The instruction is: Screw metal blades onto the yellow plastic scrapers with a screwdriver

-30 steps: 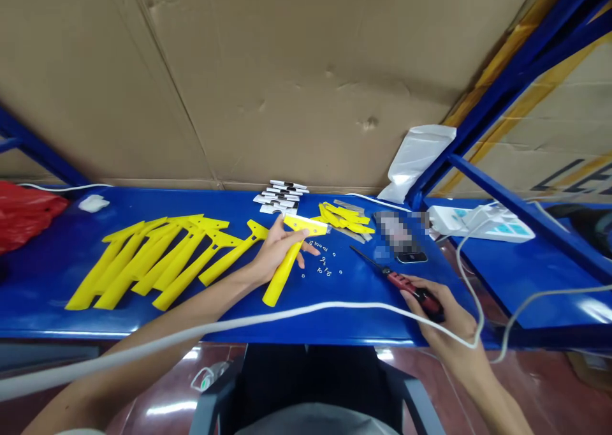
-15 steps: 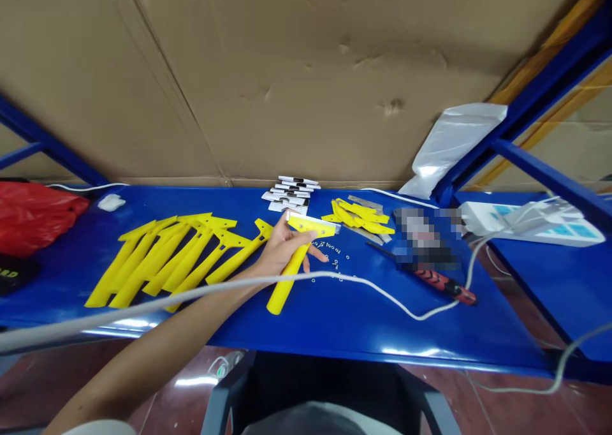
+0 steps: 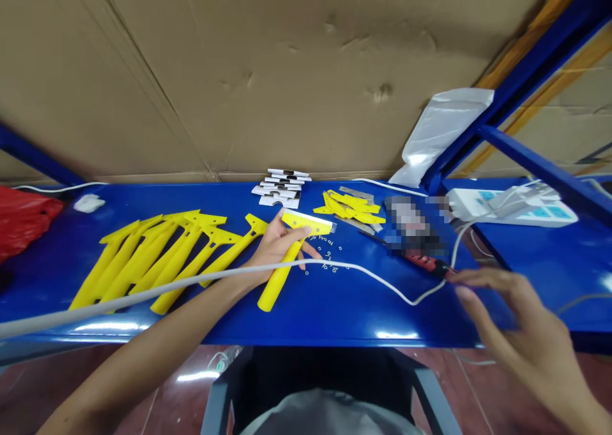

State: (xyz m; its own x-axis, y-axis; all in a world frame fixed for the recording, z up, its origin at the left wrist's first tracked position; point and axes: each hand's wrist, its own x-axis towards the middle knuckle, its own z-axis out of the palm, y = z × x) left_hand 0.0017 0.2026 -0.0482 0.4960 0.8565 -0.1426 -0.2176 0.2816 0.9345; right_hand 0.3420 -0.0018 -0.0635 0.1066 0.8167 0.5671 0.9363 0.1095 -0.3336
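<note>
My left hand (image 3: 280, 243) grips a yellow scraper (image 3: 278, 282) near its head, thumb on the front. Two screws and a pale strip along the top edge show on that head. My right hand (image 3: 521, 326) is at the handle end of a red and black screwdriver (image 3: 425, 263), thumb and fingers closed about the end, which they hide. The shaft points left over the table. Small loose nuts or rings (image 3: 327, 256) lie beside the left fingers. To the left, several yellow scraper handles (image 3: 182, 263) lie in a row.
Yellow plates (image 3: 354, 206) and metal blades are piled behind the nuts. White blade packets (image 3: 282, 186) lie at the back. A white cable (image 3: 382, 282) crosses in front. A power strip (image 3: 516, 205), a blurred-out item (image 3: 415, 224) and a red bag (image 3: 23, 221) are also here.
My right hand has come in from the right to the screwdriver's handle. The left hand still holds the scraper in much the same pose. The view has shifted slightly.
</note>
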